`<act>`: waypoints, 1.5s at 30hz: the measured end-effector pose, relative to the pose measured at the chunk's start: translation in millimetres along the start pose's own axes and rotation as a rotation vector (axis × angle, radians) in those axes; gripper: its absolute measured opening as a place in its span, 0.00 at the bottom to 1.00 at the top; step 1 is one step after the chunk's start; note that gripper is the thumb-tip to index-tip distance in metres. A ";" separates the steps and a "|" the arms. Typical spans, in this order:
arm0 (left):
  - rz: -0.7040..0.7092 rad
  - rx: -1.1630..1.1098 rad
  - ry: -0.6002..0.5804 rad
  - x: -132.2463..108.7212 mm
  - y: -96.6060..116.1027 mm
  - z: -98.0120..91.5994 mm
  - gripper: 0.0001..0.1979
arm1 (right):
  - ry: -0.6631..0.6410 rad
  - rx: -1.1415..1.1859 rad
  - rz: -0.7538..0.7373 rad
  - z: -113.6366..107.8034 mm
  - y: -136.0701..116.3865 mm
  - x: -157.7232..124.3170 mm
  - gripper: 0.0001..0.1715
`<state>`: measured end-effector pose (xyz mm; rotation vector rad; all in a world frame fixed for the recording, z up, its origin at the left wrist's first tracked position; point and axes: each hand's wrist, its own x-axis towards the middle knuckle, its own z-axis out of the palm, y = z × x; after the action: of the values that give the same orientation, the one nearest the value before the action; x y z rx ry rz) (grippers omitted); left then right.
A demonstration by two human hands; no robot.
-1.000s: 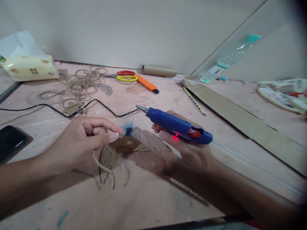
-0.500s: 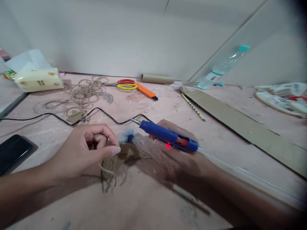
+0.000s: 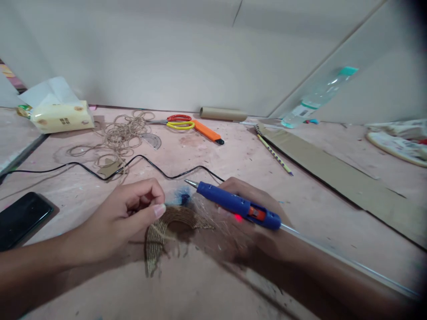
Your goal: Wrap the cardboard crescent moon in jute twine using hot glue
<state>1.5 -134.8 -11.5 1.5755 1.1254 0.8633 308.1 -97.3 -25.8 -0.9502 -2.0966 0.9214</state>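
My right hand (image 3: 248,222) is wrapped round a blue glue gun (image 3: 233,205) with a red light on; its metal tip points left, close above the table. A glue stick juts out of the gun's back end. My left hand (image 3: 128,218) pinches the top edge of a crescent-shaped piece wound with jute twine (image 3: 168,229) that lies flat on the table. A loose end of twine hangs under my left fingers. A small blue smear (image 3: 183,196) sits just beyond the crescent, near the gun's tip.
A black cord (image 3: 100,171) runs across the table. Behind it lie a tangle of twine (image 3: 118,133), scissors (image 3: 178,121), an orange cutter (image 3: 208,132), a cardboard tube (image 3: 223,114), a pencil (image 3: 274,154), a cardboard strip (image 3: 336,173), a plastic bottle (image 3: 316,98). Tissue pack (image 3: 62,118) far left, phone (image 3: 20,218) near left.
My right hand has lowered the glue gun toward the table, its tip coming nearer the crescent. My left hand stays pinched on the crescent's edge. The view has shifted slightly.
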 end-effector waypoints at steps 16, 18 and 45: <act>-0.024 -0.093 -0.148 -1.2 -2.8 -5.1 0.20 | 0.012 0.024 0.084 -4.2 -0.5 -6.5 0.08; 0.001 -0.100 -0.123 -2.7 -5.2 -5.7 0.20 | -0.020 0.019 0.034 -7.0 -1.9 -4.8 0.08; -0.045 -0.003 0.092 8.3 2.4 -4.1 0.09 | -0.051 0.090 0.099 -7.4 -3.9 -4.8 0.25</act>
<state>1.0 -126.0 -8.0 1.5150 1.2198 0.9149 315.0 -100.6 -19.9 -1.0000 -2.0471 1.0917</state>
